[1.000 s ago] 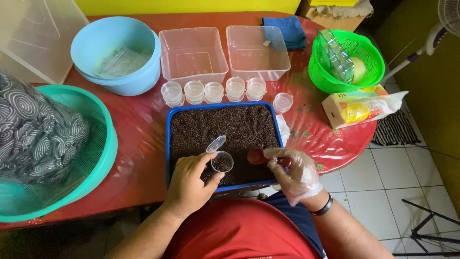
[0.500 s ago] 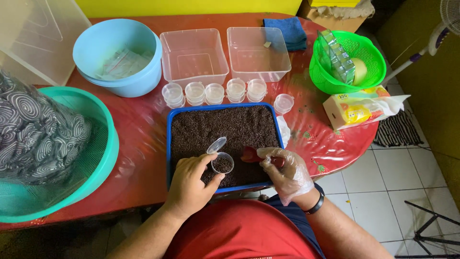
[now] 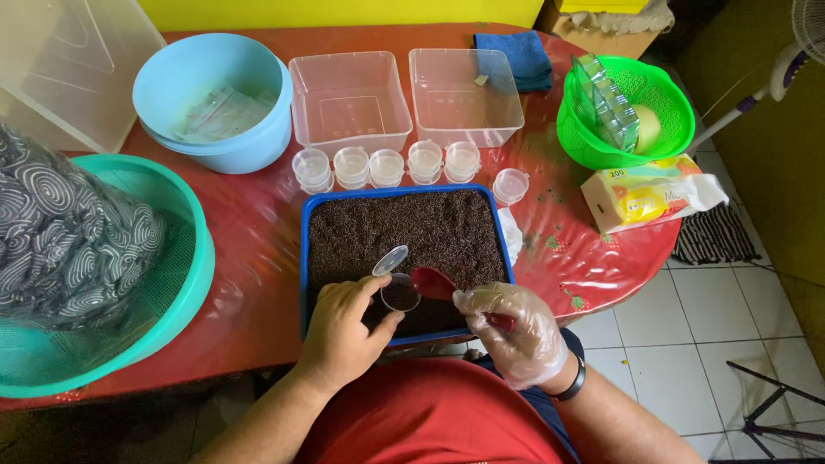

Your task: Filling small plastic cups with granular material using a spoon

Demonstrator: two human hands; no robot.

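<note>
Hands meet over the near edge of the blue tray (image 3: 302, 258) of dark granules: left hand (image 3: 344, 331), bare, pinches a small clear cup (image 3: 400, 292) with its hinged lid flipped up at 11 o'clock; right hand (image 3: 514, 331), in a thin clear glove, is closed around a red spoon (image 3: 434, 282) whose bowl sits just at the cup's rim. Cup looks light, thin and easily crushed, so best held by the sidewall under the rim; the spoon looks stiff, gripped at the handle end. Row of lidded cups (image 3: 387, 163) sits at 12 o'clock of the tray on the red table (image 3: 258, 249). Versus a second ago, the spoon has moved left to the cup; left hand unchanged.
</note>
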